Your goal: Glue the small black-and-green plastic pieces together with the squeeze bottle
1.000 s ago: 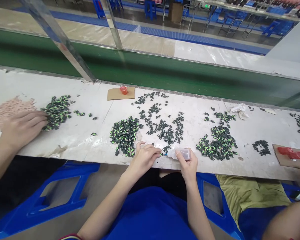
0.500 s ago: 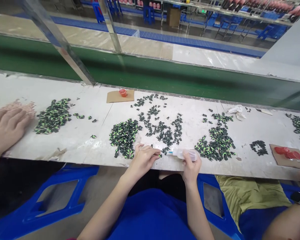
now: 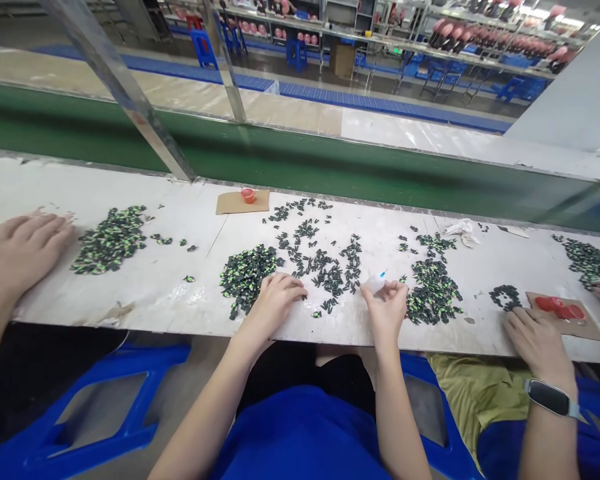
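My left hand (image 3: 276,301) is over the white tabletop, just right of a heap of black-and-green pieces (image 3: 247,272). Its fingers are curled together, with the tips at a small black piece (image 3: 304,297) that they mostly cover. In my right hand (image 3: 387,308) is a whitish squeeze bottle (image 3: 375,283), its blue tip pointing up and away from me. Between my hands lie loose small black pieces (image 3: 329,277). A single black-and-green piece (image 3: 317,314) rests near the table's front edge.
Another black-and-green heap (image 3: 433,290) lies right of my right hand. A red cup (image 3: 248,195) stands on cardboard at the back. Co-workers' hands are at the left (image 3: 27,250) and right (image 3: 537,340). A metal post (image 3: 150,133) rises at the back left.
My hands have moved apart, and the bottle's tip has swung from pointing left to pointing up. The black-and-green piece from my left fingers now lies on the table. A co-worker's watch-wearing hand has moved in.
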`<action>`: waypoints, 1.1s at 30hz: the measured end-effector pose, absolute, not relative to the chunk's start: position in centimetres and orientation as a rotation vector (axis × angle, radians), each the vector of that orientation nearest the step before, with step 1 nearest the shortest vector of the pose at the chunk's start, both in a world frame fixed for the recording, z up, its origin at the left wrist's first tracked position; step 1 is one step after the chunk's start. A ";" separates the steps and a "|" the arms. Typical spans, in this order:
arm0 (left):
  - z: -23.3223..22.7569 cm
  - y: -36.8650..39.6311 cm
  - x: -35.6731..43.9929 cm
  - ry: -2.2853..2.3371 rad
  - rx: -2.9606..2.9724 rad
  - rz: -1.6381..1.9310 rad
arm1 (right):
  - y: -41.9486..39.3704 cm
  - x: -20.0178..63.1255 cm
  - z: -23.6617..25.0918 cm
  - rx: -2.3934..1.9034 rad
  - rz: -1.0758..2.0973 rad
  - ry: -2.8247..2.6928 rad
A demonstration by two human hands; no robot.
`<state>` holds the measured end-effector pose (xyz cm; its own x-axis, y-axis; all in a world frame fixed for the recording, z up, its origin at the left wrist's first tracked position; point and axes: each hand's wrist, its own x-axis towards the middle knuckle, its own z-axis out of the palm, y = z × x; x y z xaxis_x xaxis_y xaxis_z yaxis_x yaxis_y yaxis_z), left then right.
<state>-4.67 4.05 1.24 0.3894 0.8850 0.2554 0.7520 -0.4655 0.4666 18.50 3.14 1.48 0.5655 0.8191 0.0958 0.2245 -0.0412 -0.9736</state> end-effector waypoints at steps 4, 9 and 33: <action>0.6 4.3 -4.5 1.404 2.389 0.684 | 2.2 18.2 1.4 -1.630 0.416 -0.986; -0.2 4.5 -4.1 1.424 2.347 0.701 | -0.9 16.9 1.8 -1.569 -0.079 -1.161; 2.0 0.8 -2.4 1.268 2.342 0.704 | -1.3 14.7 1.4 -1.218 0.522 -1.654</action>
